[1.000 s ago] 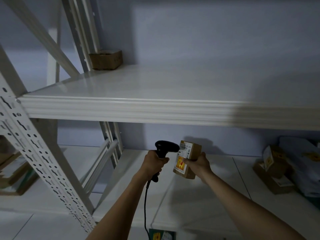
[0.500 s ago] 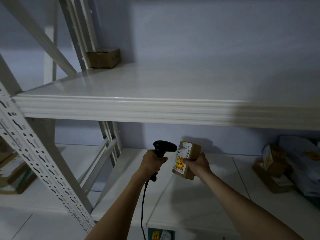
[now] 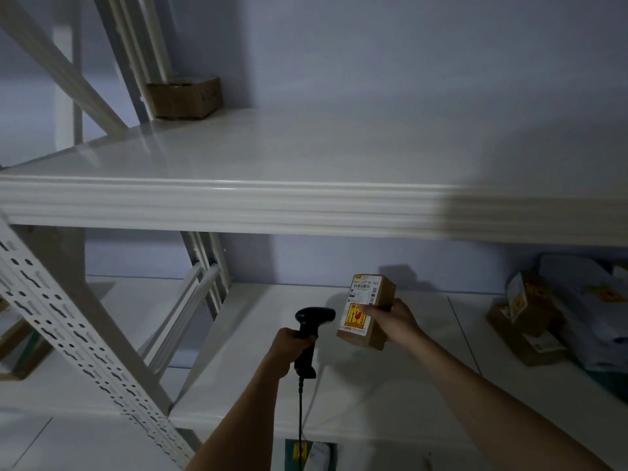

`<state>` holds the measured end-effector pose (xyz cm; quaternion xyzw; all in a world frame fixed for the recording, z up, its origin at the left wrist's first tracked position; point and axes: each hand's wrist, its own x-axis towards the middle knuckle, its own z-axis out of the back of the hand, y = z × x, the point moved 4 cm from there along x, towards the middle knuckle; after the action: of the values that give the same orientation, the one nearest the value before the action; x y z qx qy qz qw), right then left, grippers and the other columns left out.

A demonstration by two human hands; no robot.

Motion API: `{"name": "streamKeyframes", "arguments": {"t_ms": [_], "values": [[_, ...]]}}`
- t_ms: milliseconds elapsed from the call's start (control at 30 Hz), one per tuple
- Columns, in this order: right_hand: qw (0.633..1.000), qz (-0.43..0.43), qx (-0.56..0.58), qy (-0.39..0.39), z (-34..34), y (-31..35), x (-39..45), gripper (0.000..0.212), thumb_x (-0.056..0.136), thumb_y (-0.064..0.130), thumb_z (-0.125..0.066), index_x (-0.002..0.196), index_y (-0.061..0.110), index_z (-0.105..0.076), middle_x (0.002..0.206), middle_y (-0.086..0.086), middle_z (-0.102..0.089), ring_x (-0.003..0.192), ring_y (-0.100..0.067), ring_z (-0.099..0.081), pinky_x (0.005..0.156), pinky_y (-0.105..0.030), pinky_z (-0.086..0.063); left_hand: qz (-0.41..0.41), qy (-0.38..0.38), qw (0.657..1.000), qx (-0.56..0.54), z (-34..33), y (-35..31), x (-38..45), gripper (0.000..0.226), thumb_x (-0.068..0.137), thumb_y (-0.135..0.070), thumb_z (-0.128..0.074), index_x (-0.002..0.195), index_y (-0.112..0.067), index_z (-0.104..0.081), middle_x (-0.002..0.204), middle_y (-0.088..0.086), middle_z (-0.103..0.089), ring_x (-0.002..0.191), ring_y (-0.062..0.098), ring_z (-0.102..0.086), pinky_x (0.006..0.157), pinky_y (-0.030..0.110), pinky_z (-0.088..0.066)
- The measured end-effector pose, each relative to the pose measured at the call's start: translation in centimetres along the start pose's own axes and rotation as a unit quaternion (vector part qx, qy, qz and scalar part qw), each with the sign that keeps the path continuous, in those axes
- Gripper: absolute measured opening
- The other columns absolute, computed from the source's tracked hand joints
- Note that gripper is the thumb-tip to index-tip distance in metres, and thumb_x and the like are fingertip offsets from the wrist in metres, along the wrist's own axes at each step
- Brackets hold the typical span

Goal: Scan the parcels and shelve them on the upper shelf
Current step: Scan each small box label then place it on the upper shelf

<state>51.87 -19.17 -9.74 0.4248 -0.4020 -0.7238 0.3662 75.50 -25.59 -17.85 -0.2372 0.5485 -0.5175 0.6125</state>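
Observation:
My right hand (image 3: 396, 322) grips a small brown cardboard parcel (image 3: 365, 311) upright, its white address label and yellow-red sticker facing left. My left hand (image 3: 289, 351) holds a black corded barcode scanner (image 3: 311, 334) by its handle, head pointing right at the parcel, a short gap between them. Both are above the lower shelf (image 3: 373, 385). The white upper shelf (image 3: 306, 154) spans the view above, with one brown box (image 3: 185, 98) at its back left corner.
Several brown parcels (image 3: 523, 321) and pale mailer bags (image 3: 591, 317) lie at the right end of the lower shelf. A perforated white upright (image 3: 68, 334) and diagonal braces stand at left. The scanner cable (image 3: 300, 419) hangs down. A green item (image 3: 299, 453) sits below.
The scanner and my left hand have dropped slightly lower than the parcel; my right hand has lifted the parcel a little. The view has tilted, showing more of the upper shelf.

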Motion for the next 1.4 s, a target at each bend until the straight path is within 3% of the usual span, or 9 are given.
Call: {"name": "streamKeyframes", "arguments": {"t_ms": [133, 367, 600, 800, 900, 1033, 1167, 1267, 1400], "values": [[1.000, -0.013, 0.004, 0.021, 0.5, -0.1, -0.8, 0.035, 0.090, 0.026, -0.076, 0.122, 0.022, -0.064, 0.126, -0.007, -0.071, 0.105, -0.024, -0.069, 0.093, -0.044, -0.057, 0.030, -0.007, 0.998, 0.058, -0.8, 1.3, 1.1, 0.024, 0.081, -0.019, -0.077, 0.094, 0.001, -0.071, 0.097, 0.016, -0.072, 0.091, 0.028, -0.070, 0.087, 0.039, -0.057], [0.999, -0.034, -0.013, 0.038, -0.1, -0.7, -1.2, 0.023, 0.090, 0.027, -0.076, 0.103, 0.033, -0.057, 0.128, -0.007, -0.070, 0.109, -0.025, -0.068, 0.096, -0.045, -0.056, 0.072, -0.023, 0.985, 0.155, -1.4, 2.3, 0.8, 0.049, 0.079, -0.033, -0.078, 0.111, 0.000, -0.061, 0.105, 0.013, -0.066, 0.095, 0.025, -0.065, 0.072, 0.029, -0.049], [0.997, -0.033, -0.007, 0.072, -1.2, -0.7, -0.7, 0.057, 0.087, 0.033, -0.078, 0.137, 0.019, -0.053, 0.128, -0.002, -0.069, 0.105, -0.020, -0.070, 0.089, -0.039, -0.059, 0.079, -0.057, 0.979, 0.181, -0.9, 3.7, 0.7, 0.045, 0.085, -0.032, -0.072, 0.113, 0.001, -0.062, 0.113, 0.018, -0.067, 0.108, 0.032, -0.063, 0.087, 0.035, -0.052], [0.993, -0.040, 0.040, 0.100, -2.6, -0.1, -1.7, 0.052, 0.091, 0.028, -0.073, 0.138, 0.018, -0.052, 0.119, -0.002, -0.073, 0.098, -0.017, -0.072, 0.078, -0.032, -0.058, 0.063, -0.056, 0.988, 0.132, 1.2, 2.2, -0.8, 0.014, 0.085, -0.005, -0.058, 0.091, -0.001, -0.070, 0.088, 0.013, -0.065, 0.096, 0.031, -0.066, 0.080, 0.033, -0.054], [0.988, -0.033, 0.084, 0.123, -4.1, 1.0, -3.2, 0.046, 0.093, 0.021, -0.069, 0.136, 0.023, -0.053, 0.113, -0.001, -0.075, 0.096, -0.016, -0.074, 0.072, -0.030, -0.057, -0.008, -0.120, 0.989, 0.083, 2.9, -1.0, -3.1, 0.030, 0.093, -0.003, -0.046, 0.109, -0.007, -0.071, 0.114, 0.011, -0.068, 0.107, 0.030, -0.064, 0.089, 0.033, -0.052], [0.977, -0.015, 0.119, 0.174, -6.0, 1.6, -5.0, 0.052, 0.090, 0.014, -0.073, 0.134, 0.033, -0.053, 0.117, -0.001, -0.075, 0.102, -0.022, -0.074, 0.086, -0.041, -0.061, -0.055, 0.010, 0.992, -0.111, 2.6, -5.4, -7.2, 0.031, 0.106, -0.025, -0.036, 0.118, -0.013, -0.062, 0.110, 0.013, -0.070, 0.090, 0.022, -0.071, 0.072, 0.030, -0.057], [0.968, 0.020, 0.141, 0.209, -6.2, 1.9, -6.9, 0.057, 0.091, 0.011, -0.073, 0.136, 0.035, -0.049, 0.120, -0.006, -0.074, 0.110, -0.029, -0.072, 0.095, -0.046, -0.057, -0.126, 0.107, 0.984, -0.070, 2.7, -7.1, -10.7, 0.042, 0.101, -0.053, -0.035, 0.125, -0.025, -0.057, 0.112, 0.002, -0.072, 0.094, 0.013, -0.073, 0.074, 0.023, -0.058], [0.963, 0.041, 0.146, 0.225, -5.3, 2.4, -8.9, 0.058, 0.092, 0.010, -0.072, 0.137, 0.036, -0.047, 0.121, -0.006, -0.074, 0.111, -0.028, -0.071, 0.091, -0.041, -0.057, -0.173, 0.124, 0.976, -0.038, 3.2, -7.3, -12.5, 0.046, 0.099, -0.051, -0.045, 0.135, -0.023, -0.049, 0.116, 0.001, -0.072, 0.101, 0.015, -0.072, 0.094, 0.039, -0.056], [0.957, 0.070, 0.133, 0.247, -3.6, 3.9, -10.7, 0.060, 0.091, 0.004, -0.071, 0.138, 0.034, -0.046, 0.122, -0.008, -0.073, 0.111, -0.029, -0.071, 0.092, -0.044, -0.057, -0.205, 0.113, 0.972, -0.025, 3.6, -8.6, -15.3, 0.052, 0.091, -0.052, -0.057, 0.134, -0.024, -0.046, 0.118, 0.000, -0.069, 0.101, 0.017, -0.071, 0.091, 0.041, -0.058]]}}
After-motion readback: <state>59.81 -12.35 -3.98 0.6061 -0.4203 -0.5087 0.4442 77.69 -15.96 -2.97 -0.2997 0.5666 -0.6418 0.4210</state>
